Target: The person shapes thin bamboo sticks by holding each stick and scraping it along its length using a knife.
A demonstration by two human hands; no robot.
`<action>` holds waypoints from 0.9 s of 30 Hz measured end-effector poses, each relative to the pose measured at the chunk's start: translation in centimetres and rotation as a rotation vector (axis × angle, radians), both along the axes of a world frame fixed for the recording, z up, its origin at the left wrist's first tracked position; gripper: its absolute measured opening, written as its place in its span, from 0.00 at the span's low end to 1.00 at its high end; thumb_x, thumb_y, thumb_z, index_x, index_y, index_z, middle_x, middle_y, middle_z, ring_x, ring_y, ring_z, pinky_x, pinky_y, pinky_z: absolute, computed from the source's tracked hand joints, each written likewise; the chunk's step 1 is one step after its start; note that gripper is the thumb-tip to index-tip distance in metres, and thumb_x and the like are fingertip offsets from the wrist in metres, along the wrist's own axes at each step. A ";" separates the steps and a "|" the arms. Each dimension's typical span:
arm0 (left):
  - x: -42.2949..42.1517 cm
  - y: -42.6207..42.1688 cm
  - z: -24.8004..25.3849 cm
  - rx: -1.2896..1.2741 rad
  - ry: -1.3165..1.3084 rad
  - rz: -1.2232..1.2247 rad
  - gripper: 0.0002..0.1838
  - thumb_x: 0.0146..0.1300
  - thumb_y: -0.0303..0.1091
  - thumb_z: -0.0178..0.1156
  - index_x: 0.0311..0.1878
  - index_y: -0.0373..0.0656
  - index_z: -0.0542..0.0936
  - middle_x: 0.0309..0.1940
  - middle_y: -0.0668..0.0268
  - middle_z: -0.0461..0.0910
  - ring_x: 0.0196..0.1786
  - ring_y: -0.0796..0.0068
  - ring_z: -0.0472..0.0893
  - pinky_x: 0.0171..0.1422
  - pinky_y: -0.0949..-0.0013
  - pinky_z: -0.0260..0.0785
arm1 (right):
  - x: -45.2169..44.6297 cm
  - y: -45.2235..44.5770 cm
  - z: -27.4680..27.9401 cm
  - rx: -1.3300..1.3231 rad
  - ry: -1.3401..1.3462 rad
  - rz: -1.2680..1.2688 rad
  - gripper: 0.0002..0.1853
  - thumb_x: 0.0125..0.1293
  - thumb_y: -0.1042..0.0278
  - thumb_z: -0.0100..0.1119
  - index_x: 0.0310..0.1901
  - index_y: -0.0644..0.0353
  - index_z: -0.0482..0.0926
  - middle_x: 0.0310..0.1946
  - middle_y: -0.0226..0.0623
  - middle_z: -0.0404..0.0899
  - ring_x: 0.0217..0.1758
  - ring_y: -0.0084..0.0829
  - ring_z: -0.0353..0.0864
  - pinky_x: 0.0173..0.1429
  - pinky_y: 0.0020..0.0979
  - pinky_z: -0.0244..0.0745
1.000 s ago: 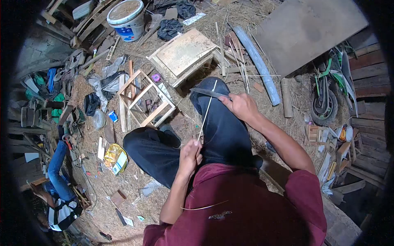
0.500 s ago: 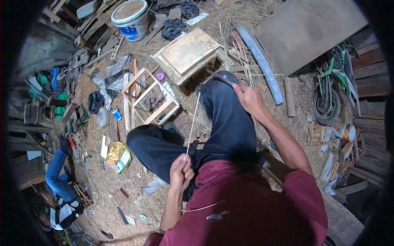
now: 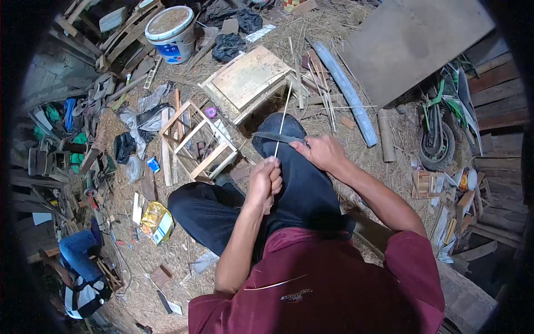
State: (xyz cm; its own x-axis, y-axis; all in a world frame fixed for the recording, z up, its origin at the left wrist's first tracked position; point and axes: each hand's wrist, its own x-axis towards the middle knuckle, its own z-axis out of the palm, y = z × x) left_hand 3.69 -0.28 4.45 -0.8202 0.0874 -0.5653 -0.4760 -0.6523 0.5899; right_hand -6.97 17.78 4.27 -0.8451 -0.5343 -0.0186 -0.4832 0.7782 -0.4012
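The left hand (image 3: 263,182) is closed in a fist, its grip pinching the near part of a thin stick (image 3: 285,112). The right hand (image 3: 322,153) has its fingers wrapped round a knife (image 3: 267,135), the thumb lying toward the blade. The stick slants up and away from the left fist above the right knee, and the blade crosses it just beyond the left knuckles.

That closeness looks like the main risk: if the blade skipped off the stick, or were drawn back too sharply, it could nick the left fingers. The trouser leg (image 3: 303,195) lies right under both, so a slip downward could reach the cloth or the knee. So thin a stick may also bend or snap under uneven pressure, or twist if the left grip slackens.

The knife's handle is covered by the right hand, and the near end of the stick by the left. Which way the cutting edge faces, and whether it bites into the stick, I cannot tell. Farther out, the stick's tip is hard to pick out against the wooden stand (image 3: 247,80). At lower left, another person (image 3: 83,278) is partly lost in the dark rim of the view.
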 end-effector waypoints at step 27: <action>-2.4 1.3 -0.8 -0.407 0.130 0.009 0.17 0.76 0.46 0.46 0.33 0.46 0.71 0.16 0.79 0.58 0.17 0.87 0.57 0.21 0.77 0.47 | -2.2 -0.5 -1.8 -0.025 -0.028 0.011 0.37 0.67 0.30 0.45 0.25 0.61 0.83 0.17 0.56 0.77 0.25 0.56 0.82 0.32 0.51 0.78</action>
State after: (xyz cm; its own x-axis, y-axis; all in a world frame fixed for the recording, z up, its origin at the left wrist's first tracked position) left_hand 1.34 1.04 3.65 -0.8867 -0.1291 -0.4439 -0.3758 -0.3577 0.8549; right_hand -9.13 17.32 2.42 -0.8383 -0.5444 -0.0284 -0.4803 0.7622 -0.4339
